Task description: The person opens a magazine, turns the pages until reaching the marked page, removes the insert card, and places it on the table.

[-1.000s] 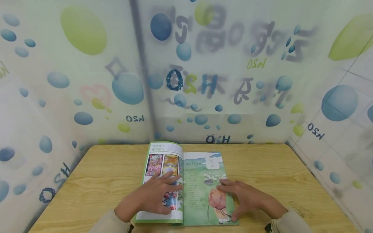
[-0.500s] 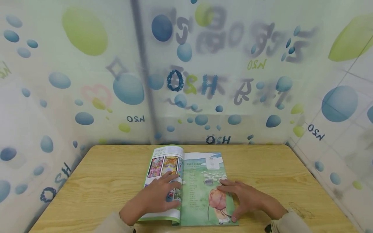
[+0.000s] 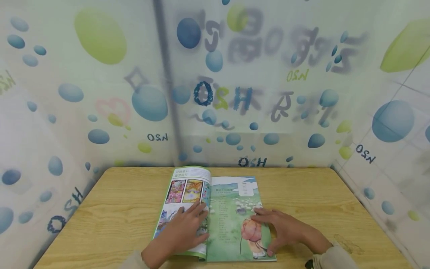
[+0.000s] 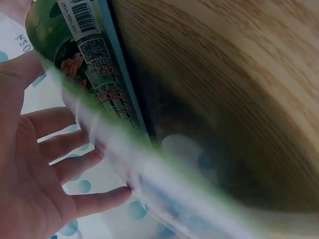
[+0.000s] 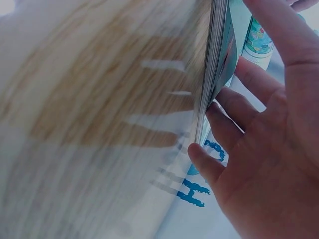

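An open magazine (image 3: 228, 216) lies on the wooden table, its left page (image 3: 179, 213) bowed up and its right page flatter. My left hand (image 3: 183, 231) rests on the left page near the spine, fingers spread. In the left wrist view the left hand's fingertips touch the curved page, and the back cover (image 4: 102, 64) with a barcode shows underneath. Along the magazine's right edge lies my right hand (image 3: 285, 229), its fingers on the page's margin and its thumb at the lower corner. The right wrist view shows its fingers (image 5: 234, 107) relaxed against the page stack (image 5: 212, 64).
The wooden table (image 3: 117, 209) extends on both sides of the magazine. Behind it and at both sides hangs a pale curtain (image 3: 215, 145) printed with blue and green drops and letters. Its lower part meets the table's back edge.
The left page lifted and bowed toward the spine, then spread back leftward. My left hand shifted slightly right and down on it. My right hand stayed in place.
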Available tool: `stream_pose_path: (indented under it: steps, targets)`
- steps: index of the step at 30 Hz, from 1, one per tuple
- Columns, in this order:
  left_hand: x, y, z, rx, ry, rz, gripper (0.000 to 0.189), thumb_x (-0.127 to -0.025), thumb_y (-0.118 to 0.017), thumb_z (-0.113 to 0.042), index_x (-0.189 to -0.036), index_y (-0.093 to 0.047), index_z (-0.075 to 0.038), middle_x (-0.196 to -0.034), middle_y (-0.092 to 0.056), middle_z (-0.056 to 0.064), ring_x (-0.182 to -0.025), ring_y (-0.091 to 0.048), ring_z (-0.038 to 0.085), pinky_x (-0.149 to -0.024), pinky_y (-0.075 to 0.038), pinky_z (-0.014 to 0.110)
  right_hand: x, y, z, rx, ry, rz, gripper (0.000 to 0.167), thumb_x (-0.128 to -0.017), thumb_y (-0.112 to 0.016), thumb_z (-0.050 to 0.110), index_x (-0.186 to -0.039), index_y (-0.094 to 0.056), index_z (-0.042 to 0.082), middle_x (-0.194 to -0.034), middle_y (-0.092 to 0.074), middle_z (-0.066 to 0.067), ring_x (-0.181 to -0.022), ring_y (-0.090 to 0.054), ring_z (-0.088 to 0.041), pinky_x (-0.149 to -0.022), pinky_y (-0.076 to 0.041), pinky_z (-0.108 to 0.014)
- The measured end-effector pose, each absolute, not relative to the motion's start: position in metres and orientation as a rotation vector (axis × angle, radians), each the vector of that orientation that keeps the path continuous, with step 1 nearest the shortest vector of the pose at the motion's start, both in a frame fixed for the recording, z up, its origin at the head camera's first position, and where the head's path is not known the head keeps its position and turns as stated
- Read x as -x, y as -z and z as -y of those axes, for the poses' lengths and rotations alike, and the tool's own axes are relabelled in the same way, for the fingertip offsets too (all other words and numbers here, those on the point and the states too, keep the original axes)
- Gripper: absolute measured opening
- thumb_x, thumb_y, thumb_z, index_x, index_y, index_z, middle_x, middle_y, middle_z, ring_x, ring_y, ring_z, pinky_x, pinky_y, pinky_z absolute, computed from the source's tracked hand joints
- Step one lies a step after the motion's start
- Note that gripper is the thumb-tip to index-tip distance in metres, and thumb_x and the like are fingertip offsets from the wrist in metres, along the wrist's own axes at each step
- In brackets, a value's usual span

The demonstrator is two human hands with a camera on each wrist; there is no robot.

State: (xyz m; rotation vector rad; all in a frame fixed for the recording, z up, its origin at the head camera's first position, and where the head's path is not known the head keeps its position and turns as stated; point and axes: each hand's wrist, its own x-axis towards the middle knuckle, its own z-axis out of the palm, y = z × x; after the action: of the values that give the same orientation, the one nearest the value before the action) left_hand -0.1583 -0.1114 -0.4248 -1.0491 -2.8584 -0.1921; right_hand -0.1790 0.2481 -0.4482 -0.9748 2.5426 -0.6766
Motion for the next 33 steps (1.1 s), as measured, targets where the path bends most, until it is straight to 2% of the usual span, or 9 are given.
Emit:
stream_pose_path:
  steps: [9,16,21,27,33]
  targets:
    - [0.152,0.424,0.103,0.992,0.121,2.857,0.056,-0.092,-0.065,-0.045,-0.129,-0.064,-0.003,-0.138,-0.057,0.013,-0.131,-0.051,0.036,-0.088,-0.049,0.064,0.181,0.448,-0.247,0.994,0.679,-2.554,0.093,-0.070,-0.080,0.062,-0.145,-0.053,0.014,-0.154,-0.041,-0.015,-0.141,-0.037,-0.040,-0.105,-0.021,-0.075]
    - [0.149,0.429,0.099,0.944,0.150,2.854,0.072,-0.091,-0.057,-0.063,-0.128,-0.065,-0.002,-0.139,-0.055,0.015,-0.132,-0.050,0.037,-0.089,-0.046,0.068,0.182,0.448,-0.245,1.013,0.656,-2.579,0.091,-0.073,-0.078,0.062,-0.145,-0.053,0.012,-0.153,-0.043,-0.015,-0.140,-0.040,-0.038,-0.103,-0.024,-0.076]
    - [0.148,0.433,0.094,0.937,0.099,2.837,0.092,-0.083,-0.049,-0.081,-0.129,-0.064,-0.002,-0.140,-0.054,0.016,-0.133,-0.048,0.037,-0.088,-0.045,0.068,0.181,0.446,-0.243,0.973,0.633,-2.609,0.091,-0.074,-0.074,0.067,-0.145,-0.053,0.014,-0.153,-0.044,-0.013,-0.140,-0.041,-0.037,-0.105,-0.027,-0.071]
    - [0.145,0.439,0.088,0.930,0.051,2.824,0.111,-0.066,-0.053,-0.092,-0.134,-0.060,-0.004,-0.143,-0.051,0.019,-0.135,-0.045,0.041,-0.089,-0.043,0.070,0.182,0.442,-0.239,0.984,0.625,-2.658,0.086,-0.078,-0.069,0.069,-0.142,-0.056,0.013,-0.146,-0.053,-0.008,-0.134,-0.048,-0.035,-0.104,-0.037,-0.062]
    - [0.143,0.442,0.085,0.939,-0.025,2.796,0.112,-0.065,-0.054,-0.093,-0.137,-0.059,-0.008,-0.148,-0.047,0.019,-0.135,-0.043,0.044,-0.090,-0.043,0.070,0.184,0.436,-0.233,0.979,0.654,-2.676,0.087,-0.080,-0.066,0.069,-0.142,-0.054,0.010,-0.140,-0.058,-0.002,-0.130,-0.053,-0.028,-0.102,-0.044,-0.055]
